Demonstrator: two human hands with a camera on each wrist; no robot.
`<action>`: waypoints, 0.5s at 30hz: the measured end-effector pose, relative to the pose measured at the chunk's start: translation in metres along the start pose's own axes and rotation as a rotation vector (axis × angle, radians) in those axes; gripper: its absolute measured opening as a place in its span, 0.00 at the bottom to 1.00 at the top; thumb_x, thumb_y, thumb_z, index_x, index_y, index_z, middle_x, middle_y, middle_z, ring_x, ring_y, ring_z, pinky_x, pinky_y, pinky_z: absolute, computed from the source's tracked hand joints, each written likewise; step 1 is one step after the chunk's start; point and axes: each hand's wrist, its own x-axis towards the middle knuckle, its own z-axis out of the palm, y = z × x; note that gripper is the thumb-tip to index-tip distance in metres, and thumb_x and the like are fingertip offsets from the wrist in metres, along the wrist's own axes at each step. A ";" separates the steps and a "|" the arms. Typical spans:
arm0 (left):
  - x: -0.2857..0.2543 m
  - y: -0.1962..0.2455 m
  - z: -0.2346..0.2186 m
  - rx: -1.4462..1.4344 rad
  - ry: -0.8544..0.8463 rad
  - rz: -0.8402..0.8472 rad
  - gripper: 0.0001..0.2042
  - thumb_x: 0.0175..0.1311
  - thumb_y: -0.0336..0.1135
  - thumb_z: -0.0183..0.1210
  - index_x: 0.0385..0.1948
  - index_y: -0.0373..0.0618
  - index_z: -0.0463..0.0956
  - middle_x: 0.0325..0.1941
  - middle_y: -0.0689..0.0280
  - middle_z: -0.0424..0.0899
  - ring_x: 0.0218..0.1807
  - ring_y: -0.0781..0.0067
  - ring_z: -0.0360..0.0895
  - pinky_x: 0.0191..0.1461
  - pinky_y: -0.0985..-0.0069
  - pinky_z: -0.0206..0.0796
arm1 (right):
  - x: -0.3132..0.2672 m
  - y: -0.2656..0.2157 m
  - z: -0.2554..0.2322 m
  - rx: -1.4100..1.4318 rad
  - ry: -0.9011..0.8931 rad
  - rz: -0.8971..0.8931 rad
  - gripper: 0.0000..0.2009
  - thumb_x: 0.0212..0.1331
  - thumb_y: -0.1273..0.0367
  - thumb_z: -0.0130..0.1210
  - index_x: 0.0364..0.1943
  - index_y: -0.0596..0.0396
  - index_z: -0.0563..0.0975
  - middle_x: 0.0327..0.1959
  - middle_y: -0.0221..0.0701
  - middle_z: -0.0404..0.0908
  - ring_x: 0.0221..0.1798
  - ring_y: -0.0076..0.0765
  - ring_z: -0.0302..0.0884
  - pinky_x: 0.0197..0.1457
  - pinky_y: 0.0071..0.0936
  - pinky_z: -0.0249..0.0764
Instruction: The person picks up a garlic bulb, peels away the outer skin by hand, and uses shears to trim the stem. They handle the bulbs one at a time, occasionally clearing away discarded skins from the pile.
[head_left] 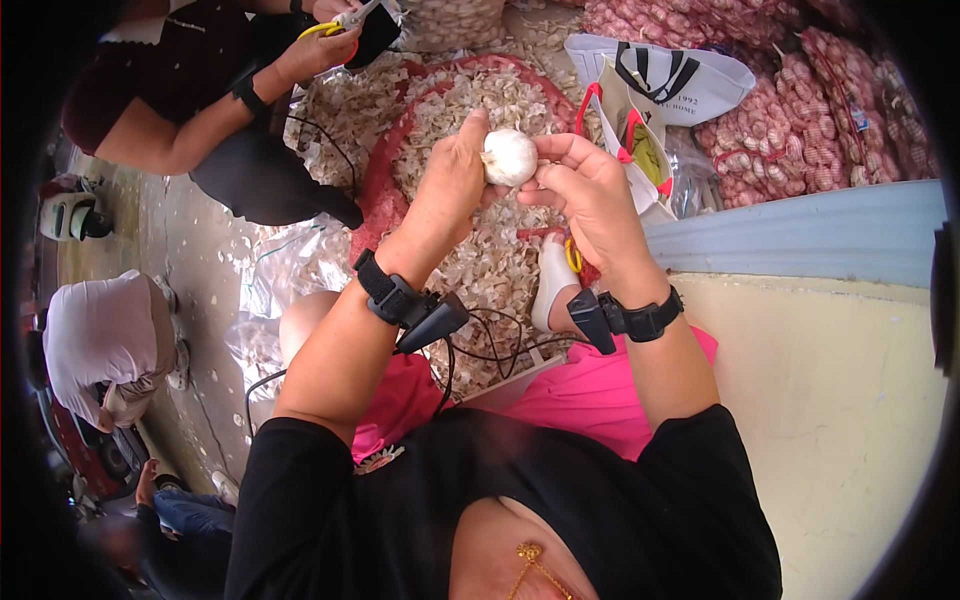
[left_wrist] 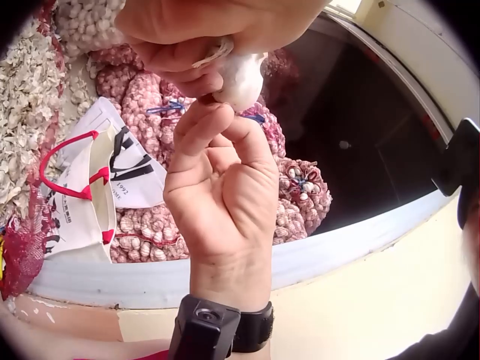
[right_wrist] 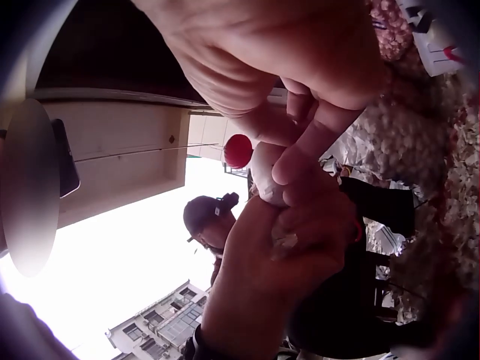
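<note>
A white garlic bulb [head_left: 510,158] is held up between the two hands, above a heap of papery garlic skins. My left hand [head_left: 452,178] grips the bulb from the left, its thumb along the near side. From the right, my right hand [head_left: 592,200] pinches at the bulb's edge with thumb and curled fingers. In the left wrist view the garlic bulb [left_wrist: 241,81] shows below the left hand [left_wrist: 217,26], with the right fingertips against its lower side. A dry tuft [left_wrist: 216,51] sticks out by the left fingers. The right wrist view shows the bulb [right_wrist: 266,174] partly covered by fingers.
Garlic skins [head_left: 480,270] lie in a red mesh net [head_left: 385,165] between the legs. A white tote bag [head_left: 690,85] stands ahead right, before mesh sacks of garlic [head_left: 790,125]. A pale blue ledge [head_left: 800,225] runs along the right. Another person holds yellow-handled scissors [head_left: 330,28].
</note>
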 end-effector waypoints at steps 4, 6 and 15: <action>0.000 0.002 -0.001 0.046 0.049 0.084 0.24 0.73 0.56 0.45 0.28 0.44 0.78 0.21 0.73 0.77 0.18 0.86 0.65 0.19 0.82 0.51 | -0.003 -0.003 0.012 -0.020 -0.043 -0.047 0.17 0.61 0.75 0.57 0.53 0.67 0.72 0.44 0.38 0.80 0.38 0.25 0.82 0.41 0.22 0.83; 0.005 -0.004 -0.002 0.135 0.040 0.199 0.23 0.74 0.52 0.46 0.27 0.42 0.79 0.21 0.71 0.78 0.21 0.85 0.67 0.22 0.80 0.56 | -0.005 -0.003 0.017 -0.248 -0.051 -0.128 0.19 0.61 0.73 0.59 0.56 0.64 0.72 0.44 0.34 0.80 0.39 0.24 0.81 0.40 0.22 0.83; 0.000 0.003 -0.007 0.161 -0.052 0.212 0.21 0.75 0.51 0.48 0.29 0.43 0.79 0.21 0.73 0.79 0.15 0.90 0.66 0.16 0.87 0.54 | -0.003 -0.006 0.006 0.105 -0.165 0.053 0.20 0.62 0.70 0.54 0.57 0.62 0.72 0.40 0.32 0.80 0.34 0.22 0.79 0.35 0.21 0.81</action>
